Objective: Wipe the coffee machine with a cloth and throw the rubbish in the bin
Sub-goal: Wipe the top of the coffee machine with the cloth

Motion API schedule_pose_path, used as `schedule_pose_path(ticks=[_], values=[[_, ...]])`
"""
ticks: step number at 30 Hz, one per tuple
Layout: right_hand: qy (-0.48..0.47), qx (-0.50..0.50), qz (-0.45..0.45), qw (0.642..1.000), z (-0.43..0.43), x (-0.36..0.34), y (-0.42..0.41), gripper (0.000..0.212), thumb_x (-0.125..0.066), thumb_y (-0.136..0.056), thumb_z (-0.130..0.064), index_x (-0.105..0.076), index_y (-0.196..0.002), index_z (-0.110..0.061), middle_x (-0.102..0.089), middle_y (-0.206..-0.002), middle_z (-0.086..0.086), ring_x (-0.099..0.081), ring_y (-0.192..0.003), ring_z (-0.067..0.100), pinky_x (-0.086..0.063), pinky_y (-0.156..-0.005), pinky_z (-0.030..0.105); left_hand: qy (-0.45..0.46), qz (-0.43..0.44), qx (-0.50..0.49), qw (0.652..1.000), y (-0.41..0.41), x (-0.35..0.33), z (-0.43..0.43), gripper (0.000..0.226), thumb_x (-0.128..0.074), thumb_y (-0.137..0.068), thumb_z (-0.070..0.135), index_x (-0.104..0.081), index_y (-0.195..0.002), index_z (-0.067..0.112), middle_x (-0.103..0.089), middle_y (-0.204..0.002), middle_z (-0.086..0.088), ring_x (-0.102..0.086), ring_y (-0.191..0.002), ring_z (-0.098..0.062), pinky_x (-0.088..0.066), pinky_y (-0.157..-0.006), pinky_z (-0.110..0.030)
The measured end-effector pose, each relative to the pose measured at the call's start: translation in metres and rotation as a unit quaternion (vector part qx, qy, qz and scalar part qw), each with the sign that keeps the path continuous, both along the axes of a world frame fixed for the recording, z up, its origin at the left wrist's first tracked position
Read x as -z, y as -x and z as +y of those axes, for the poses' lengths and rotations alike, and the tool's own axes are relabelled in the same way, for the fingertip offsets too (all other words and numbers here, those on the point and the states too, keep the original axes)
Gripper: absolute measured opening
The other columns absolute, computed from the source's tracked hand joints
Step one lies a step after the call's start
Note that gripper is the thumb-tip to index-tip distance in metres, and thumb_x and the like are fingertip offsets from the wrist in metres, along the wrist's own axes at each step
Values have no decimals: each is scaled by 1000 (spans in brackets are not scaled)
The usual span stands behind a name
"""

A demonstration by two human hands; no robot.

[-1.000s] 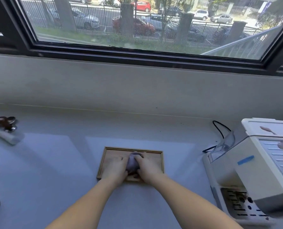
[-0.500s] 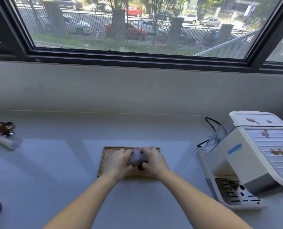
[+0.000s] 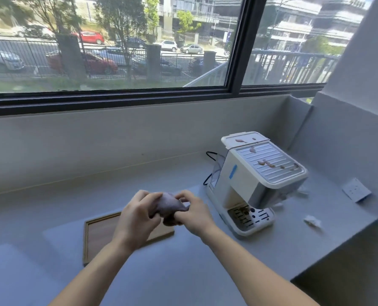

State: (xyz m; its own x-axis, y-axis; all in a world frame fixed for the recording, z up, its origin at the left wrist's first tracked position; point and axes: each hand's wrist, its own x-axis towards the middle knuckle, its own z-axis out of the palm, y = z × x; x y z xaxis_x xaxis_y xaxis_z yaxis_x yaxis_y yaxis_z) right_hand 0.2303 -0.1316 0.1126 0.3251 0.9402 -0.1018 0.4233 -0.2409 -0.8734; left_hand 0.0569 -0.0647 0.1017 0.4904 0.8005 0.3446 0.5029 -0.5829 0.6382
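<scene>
Head view — both hands, left [image 3: 137, 219] and right [image 3: 193, 214], gripping the bunched cloth [image 3: 168, 207] above the wooden tray [image 3: 99, 235] — coffee machine [image 3: 256, 180] just right.

Bunched purplish cloth [image 3: 169, 207]; smeared white machine [image 3: 256, 180].

I see the tray [image 3: 99, 235] on the counter [image 3: 183, 272], left of the coffee machine [image 3: 249, 184]. Paper scraps [image 3: 312, 220] lie right of the machine.
</scene>
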Motion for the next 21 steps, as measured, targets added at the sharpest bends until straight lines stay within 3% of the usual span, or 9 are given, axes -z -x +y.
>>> schedule_pose_path(ticks=[2, 5, 7, 9, 12, 14, 16, 18, 21], values=[[-23, 50, 146, 988, -21, -12, -5, 36, -57, -70, -1, -64, -99, -20, -65, -106, 5, -69, -69, 13, -59, -62, 35, -7, -24, 23, 999, -14, -16, -12, 53, -73, -70, 1, -66, -117, 24, -56, -102, 10, -58, -86, -10, -42, -73, -15], [-70, 57, 351, 932, -49, -28, -9, 34, -56, -78, -7, -62, -111, -10, -67, -102, 15, -70, -78, 20, -58, -69, 33, -30, -66, 66, 995, -36, -40, -36, 55, -72, -70, -2, -66, -118, 24, -56, -107, 12, -58, -91, -5, -43, -76, -9], [-77, 32, 389, 918, -65, -38, -11, 31, -58, -89, -33, -63, -115, -16, -68, -98, 9, -67, -87, 19, -55, -78, 37, -61, -94, 103, 988, -52, -56, -57, 54, -74, -70, -1, -66, -118, 24, -56, -110, 12, -60, -92, -6, -49, -75, -18], [-97, 14, 427, 899, -77, -47, -19, 44, -55, -91, -53, -64, -116, -17, -65, -99, 7, -63, -94, 18, -49, -83, 37, -79, -126, 128, 981, -67, -70, -77, 54, -75, -71, 0, -66, -119, 24, -57, -112, 11, -61, -92, -8, -54, -73, -26], [-174, 35, 507, 843, -91, -65, -38, 48, -57, -94, -42, -58, -126, -6, -58, -112, 14, -56, -106, 26, -44, -89, 40, -102, -158, 164, 968, -90, -89, -99, 56, -78, -70, -3, -68, -121, 19, -60, -115, 5, -62, -100, -10, -54, -78, -24], [-254, 73, 505, 822, -99, -73, -58, 31, -59, -92, -25, -56, -114, -4, -56, -103, 15, -55, -98, 28, -46, -83, 42, -125, -163, 210, 956, -105, -97, -112, 54, -77, -73, 4, -65, -123, 18, -60, -119, 5, -59, -107, -6, -49, -85, -16], [-315, 136, 450, 824, -108, -81, -84, 20, -60, -89, -17, -58, -105, -6, -61, -93, 12, -59, -89, 25, -51, -79, 40, -126, -159, 249, 947, -121, -100, -121, 49, -69, -79, 18, -61, -128, 20, -58, -125, 7, -57, -114, -4, -46, -91, -14], [-347, 209, 375, 834, -118, -90, -117, 24, -62, -85, -16, -64, -107, -8, -69, -100, 12, -67, -93, 24, -55, -85, 39, -131, -132, 245, 951, -138, -96, -124, 46, -61, -83, 28, -60, -129, 21, -58, -127, 6, -58, -114, -10, -49, -91, -22], [-347, 302, 246, 853, -131, -100, -175, 33, -67, -74, -23, -67, -106, -14, -71, -104, 8, -66, -96, 21, -52, -90, 41, -230, -49, 177, 956, -176, -87, -118, 36, -54, -88, 34, -66, -117, 17, -63, -119, -4, -62, -107, -24, -54, -86, -35]])
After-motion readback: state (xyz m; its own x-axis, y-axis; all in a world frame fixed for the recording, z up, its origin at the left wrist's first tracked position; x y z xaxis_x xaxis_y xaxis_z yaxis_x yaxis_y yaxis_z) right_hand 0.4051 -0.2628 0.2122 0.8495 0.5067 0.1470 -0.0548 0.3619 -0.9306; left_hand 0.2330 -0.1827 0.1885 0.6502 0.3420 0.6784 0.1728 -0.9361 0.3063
